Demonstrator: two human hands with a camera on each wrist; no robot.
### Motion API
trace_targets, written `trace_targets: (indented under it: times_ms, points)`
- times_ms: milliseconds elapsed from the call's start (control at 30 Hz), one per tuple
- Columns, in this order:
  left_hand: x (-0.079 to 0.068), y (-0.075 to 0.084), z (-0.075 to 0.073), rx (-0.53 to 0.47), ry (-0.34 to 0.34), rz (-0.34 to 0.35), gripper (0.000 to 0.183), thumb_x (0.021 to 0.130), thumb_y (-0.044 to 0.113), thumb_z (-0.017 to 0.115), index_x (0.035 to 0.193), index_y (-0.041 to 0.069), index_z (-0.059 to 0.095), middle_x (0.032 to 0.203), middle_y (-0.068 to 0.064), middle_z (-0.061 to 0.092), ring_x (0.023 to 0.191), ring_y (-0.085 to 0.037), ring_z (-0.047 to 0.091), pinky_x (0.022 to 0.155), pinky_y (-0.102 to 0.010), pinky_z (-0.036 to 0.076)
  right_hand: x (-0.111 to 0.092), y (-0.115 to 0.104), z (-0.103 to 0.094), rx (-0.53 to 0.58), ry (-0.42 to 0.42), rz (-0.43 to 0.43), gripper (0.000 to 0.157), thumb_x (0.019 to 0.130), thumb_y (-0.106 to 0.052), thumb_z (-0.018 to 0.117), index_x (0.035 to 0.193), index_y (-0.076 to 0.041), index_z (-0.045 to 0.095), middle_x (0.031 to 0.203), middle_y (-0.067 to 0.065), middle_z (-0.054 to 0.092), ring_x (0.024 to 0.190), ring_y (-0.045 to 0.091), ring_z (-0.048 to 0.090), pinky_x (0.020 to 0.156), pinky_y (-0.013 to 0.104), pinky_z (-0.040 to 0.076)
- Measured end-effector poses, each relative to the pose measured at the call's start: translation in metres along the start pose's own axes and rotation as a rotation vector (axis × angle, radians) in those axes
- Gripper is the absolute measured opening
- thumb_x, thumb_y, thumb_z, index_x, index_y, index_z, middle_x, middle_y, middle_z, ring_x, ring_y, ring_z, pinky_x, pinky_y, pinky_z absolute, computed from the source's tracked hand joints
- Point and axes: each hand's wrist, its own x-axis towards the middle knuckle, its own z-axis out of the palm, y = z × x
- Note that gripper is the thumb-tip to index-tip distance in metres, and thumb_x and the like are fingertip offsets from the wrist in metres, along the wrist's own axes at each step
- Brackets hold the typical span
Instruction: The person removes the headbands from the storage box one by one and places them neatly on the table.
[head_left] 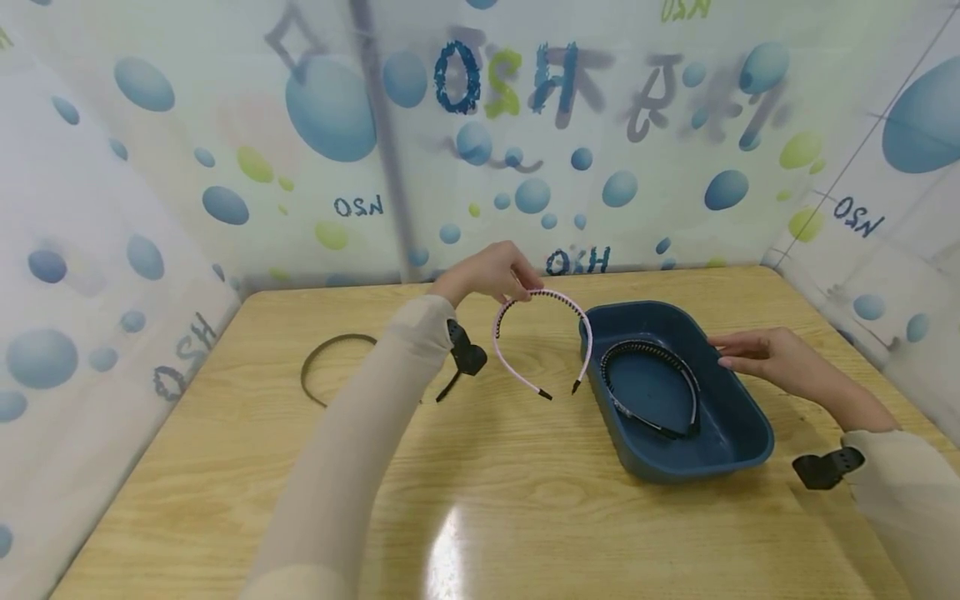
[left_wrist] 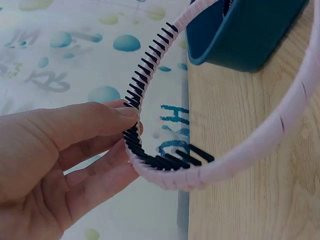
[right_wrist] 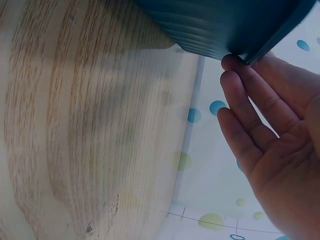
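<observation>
My left hand (head_left: 491, 271) pinches a pale pink headband (left_wrist: 265, 137) near the top of its arch, thumb on the toothed inner side. The headband hangs above the table, its black-tipped ends pointing down, just left of a dark blue plastic bin (head_left: 750, 421). At the bin's right side, my right hand (head_left: 795, 362) holds the rim between thumb and fingers; the right wrist view shows fingertips (right_wrist: 231, 62) under the rim's outer side. Dark headbands (head_left: 652, 348) with teeth lie overlapping inside the bin; how many is unclear.
A brownish thin headband (head_left: 306, 371) lies on the wooden table (head_left: 510, 500) at left, partly hidden behind my left forearm. Behind the table and at both sides hangs a white curtain (head_left: 300, 225) printed with blue and green dots.
</observation>
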Motion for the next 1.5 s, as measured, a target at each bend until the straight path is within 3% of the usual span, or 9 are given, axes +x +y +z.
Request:
trace_targets:
  times_ms: [533, 833, 1233, 1500]
  points:
    - [-0.008, -0.033, -0.001, -0.005, 0.001, -0.089, 0.026, 0.085, 0.001, 0.063, 0.11, 0.002, 0.066, 0.105, -0.013, 0.064, 0.094, -0.02, 0.06, 0.071, -0.029, 0.053, -0.002, 0.002, 0.001, 0.013, 0.015, -0.01, 0.035, 0.089, -0.008, 0.059, 0.12, 0.009, 0.056, 0.107, 0.028, 0.06, 0.082, -0.008, 0.056, 0.065, 0.02, 0.05]
    - [-0.005, -0.05, 0.007, -0.028, 0.018, -0.098, 0.026, 0.085, -0.001, 0.062, 0.11, 0.002, 0.066, 0.106, -0.011, 0.064, 0.095, -0.021, 0.06, 0.072, -0.03, 0.053, 0.0, 0.004, 0.0, 0.005, 0.009, 0.001, 0.036, 0.089, -0.009, 0.059, 0.121, 0.008, 0.056, 0.108, 0.028, 0.06, 0.081, -0.004, 0.059, 0.065, 0.022, 0.051]
    - [0.002, -0.067, 0.019, -0.058, 0.027, -0.108, 0.026, 0.085, -0.002, 0.06, 0.111, 0.001, 0.066, 0.108, -0.013, 0.064, 0.097, -0.023, 0.06, 0.074, -0.031, 0.053, 0.001, 0.003, -0.001, -0.015, 0.001, 0.01, 0.037, 0.09, -0.012, 0.059, 0.122, 0.006, 0.055, 0.11, 0.028, 0.059, 0.084, 0.005, 0.062, 0.068, 0.032, 0.053]
    - [0.003, -0.076, 0.029, -0.048, 0.048, -0.125, 0.026, 0.086, -0.001, 0.06, 0.111, 0.0, 0.066, 0.109, -0.014, 0.064, 0.097, -0.023, 0.06, 0.075, -0.032, 0.052, 0.0, 0.001, -0.002, -0.006, 0.002, 0.017, 0.037, 0.09, -0.012, 0.059, 0.122, 0.005, 0.056, 0.11, 0.026, 0.06, 0.084, 0.001, 0.061, 0.068, 0.025, 0.051]
